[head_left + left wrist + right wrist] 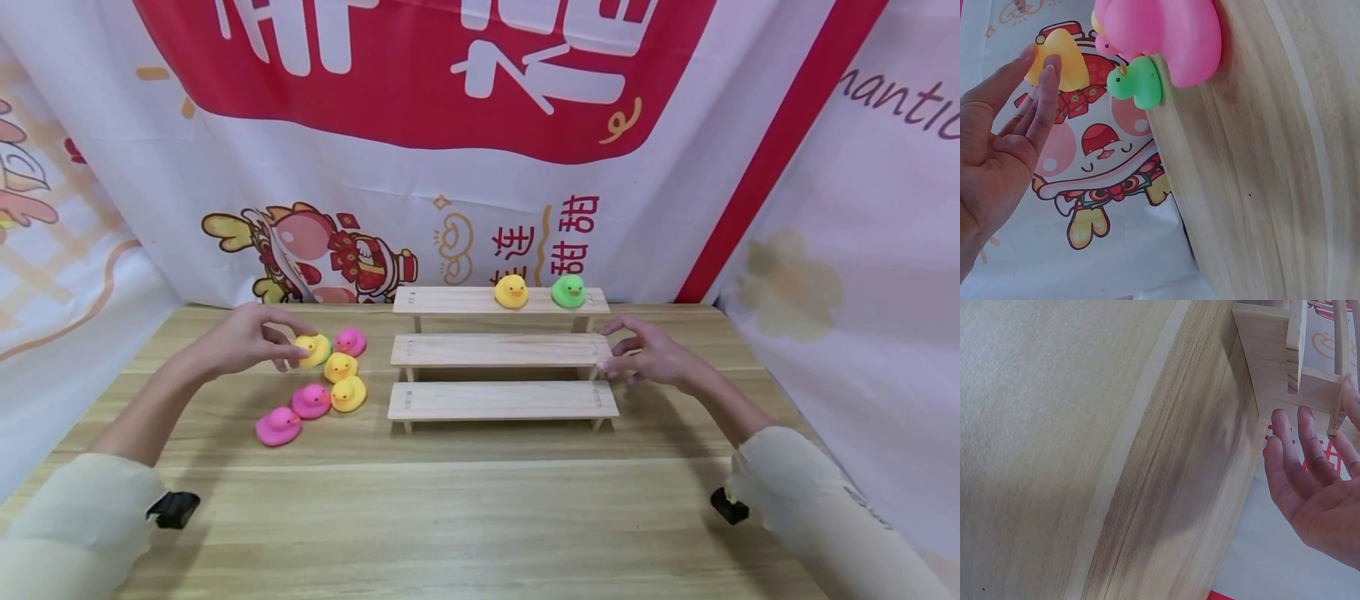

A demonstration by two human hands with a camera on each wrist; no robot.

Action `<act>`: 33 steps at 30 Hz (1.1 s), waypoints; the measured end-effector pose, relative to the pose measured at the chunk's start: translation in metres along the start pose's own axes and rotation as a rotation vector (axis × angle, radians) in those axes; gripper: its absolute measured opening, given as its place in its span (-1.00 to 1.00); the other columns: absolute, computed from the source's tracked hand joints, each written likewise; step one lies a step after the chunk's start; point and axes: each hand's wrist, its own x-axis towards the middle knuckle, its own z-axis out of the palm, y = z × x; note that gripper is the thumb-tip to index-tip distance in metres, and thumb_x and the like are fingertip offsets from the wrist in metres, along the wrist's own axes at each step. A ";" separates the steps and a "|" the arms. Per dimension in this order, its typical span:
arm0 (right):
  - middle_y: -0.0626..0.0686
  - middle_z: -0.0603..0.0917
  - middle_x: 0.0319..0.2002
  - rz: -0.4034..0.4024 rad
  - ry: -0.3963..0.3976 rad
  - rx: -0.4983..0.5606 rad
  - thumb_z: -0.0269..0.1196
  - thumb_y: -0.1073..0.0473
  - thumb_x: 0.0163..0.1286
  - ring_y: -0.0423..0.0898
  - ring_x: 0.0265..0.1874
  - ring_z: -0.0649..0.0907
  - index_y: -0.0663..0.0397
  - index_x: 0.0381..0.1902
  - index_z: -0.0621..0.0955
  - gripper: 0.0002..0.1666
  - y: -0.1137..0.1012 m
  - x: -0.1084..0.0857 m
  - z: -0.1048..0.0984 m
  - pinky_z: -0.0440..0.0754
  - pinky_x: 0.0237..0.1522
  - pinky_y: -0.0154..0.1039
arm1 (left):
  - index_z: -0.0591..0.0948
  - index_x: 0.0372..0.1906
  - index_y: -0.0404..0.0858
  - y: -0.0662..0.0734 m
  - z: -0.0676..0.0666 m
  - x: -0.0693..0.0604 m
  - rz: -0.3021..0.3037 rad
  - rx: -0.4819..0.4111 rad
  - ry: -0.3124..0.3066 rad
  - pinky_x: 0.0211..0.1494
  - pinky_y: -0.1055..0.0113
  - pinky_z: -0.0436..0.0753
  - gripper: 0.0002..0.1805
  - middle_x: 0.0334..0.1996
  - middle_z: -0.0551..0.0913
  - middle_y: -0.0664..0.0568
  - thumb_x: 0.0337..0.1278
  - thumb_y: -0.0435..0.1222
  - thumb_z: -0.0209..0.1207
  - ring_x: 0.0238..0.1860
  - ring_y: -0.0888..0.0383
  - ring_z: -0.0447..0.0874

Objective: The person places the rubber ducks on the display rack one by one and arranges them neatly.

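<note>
Left hand (258, 340) pinching a yellow duck (1071, 59) between thumb and fingers, green duck (1138, 84) sitting near it, pink ducks (311, 402) lying close by on the table (480, 517), right hand (651, 354) holding nothing, fingers loosely parting beside the wooden shelf's (498, 350) right end.

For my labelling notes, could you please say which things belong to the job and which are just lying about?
Apparently the job: yellow duck in the left fingers; pink ducks; other yellow ducks; green ducks; wooden shelves.
Just surroundings: table; printed cloth.
</note>
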 end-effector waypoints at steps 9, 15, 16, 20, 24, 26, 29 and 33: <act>0.25 0.70 -0.15 -0.014 0.000 -0.001 0.42 0.25 0.38 0.15 -0.16 0.74 0.25 0.36 0.34 -0.29 0.000 0.000 -0.001 0.76 -0.26 0.03 | 0.68 0.07 -0.46 0.006 0.004 0.005 -0.026 0.046 0.007 -0.33 0.26 0.75 -0.61 -0.31 0.80 -0.17 0.21 -0.33 0.44 -0.41 0.07 0.78; 0.25 0.70 -0.15 -0.015 -0.002 0.006 0.41 0.26 0.38 0.17 -0.15 0.75 0.27 0.36 0.33 -0.29 0.000 0.000 0.000 0.76 -0.23 0.07 | 0.67 0.08 -0.45 0.011 0.008 0.009 -0.030 0.055 0.037 -0.40 0.28 0.72 -0.58 -0.29 0.77 -0.16 0.17 -0.35 0.46 -0.42 0.09 0.76; 0.25 0.70 -0.15 -0.015 -0.003 0.008 0.41 0.26 0.38 0.17 -0.15 0.75 0.27 0.36 0.33 -0.29 0.000 0.000 0.000 0.76 -0.23 0.07 | 0.66 0.09 -0.45 0.012 0.009 0.010 -0.022 0.057 0.045 -0.39 0.28 0.72 -0.57 -0.25 0.76 -0.17 0.16 -0.36 0.47 -0.41 0.10 0.75; 0.25 0.70 -0.15 -0.010 -0.004 0.007 0.41 0.26 0.38 0.17 -0.15 0.75 0.26 0.36 0.33 -0.29 0.000 0.000 0.000 0.76 -0.23 0.07 | 0.64 0.09 -0.48 0.014 0.012 0.014 0.022 0.046 0.083 -0.35 0.30 0.75 -0.55 -0.09 0.68 -0.25 0.11 -0.42 0.48 -0.37 0.13 0.71; 0.24 0.70 -0.14 -0.001 -0.004 0.008 0.41 0.26 0.39 0.16 -0.15 0.75 0.25 0.36 0.33 -0.29 0.000 0.000 -0.001 0.76 -0.23 0.06 | 0.66 0.01 -0.47 0.018 0.015 0.018 0.051 0.043 0.129 -0.35 0.33 0.75 -0.61 -0.07 0.67 -0.27 0.09 -0.42 0.49 -0.37 0.18 0.69; 0.24 0.70 -0.14 0.001 -0.006 0.010 0.40 0.26 0.39 0.16 -0.14 0.75 0.26 0.37 0.32 -0.29 0.000 0.001 -0.001 0.77 -0.22 0.07 | 0.68 -0.03 -0.45 0.021 0.016 0.020 0.058 0.051 0.145 -0.37 0.34 0.73 -0.64 -0.11 0.69 -0.25 0.10 -0.40 0.50 -0.37 0.19 0.68; 0.23 0.71 -0.15 0.002 -0.007 0.011 0.40 0.26 0.40 0.17 -0.14 0.75 0.27 0.36 0.32 -0.30 0.001 0.001 -0.001 0.77 -0.22 0.09 | 0.71 -0.06 -0.43 0.026 0.018 0.023 0.069 0.076 0.158 -0.38 0.37 0.70 -0.68 -0.16 0.72 -0.21 0.11 -0.39 0.49 -0.37 0.18 0.67; 0.22 0.71 -0.16 0.007 -0.006 0.011 0.39 0.27 0.40 0.16 -0.13 0.76 0.27 0.36 0.32 -0.31 0.001 0.002 -0.001 0.77 -0.21 0.11 | 0.73 -0.05 -0.41 0.033 0.019 0.026 0.085 0.116 0.174 -0.32 0.40 0.69 -0.69 -0.22 0.75 -0.16 0.12 -0.37 0.49 -0.36 0.14 0.69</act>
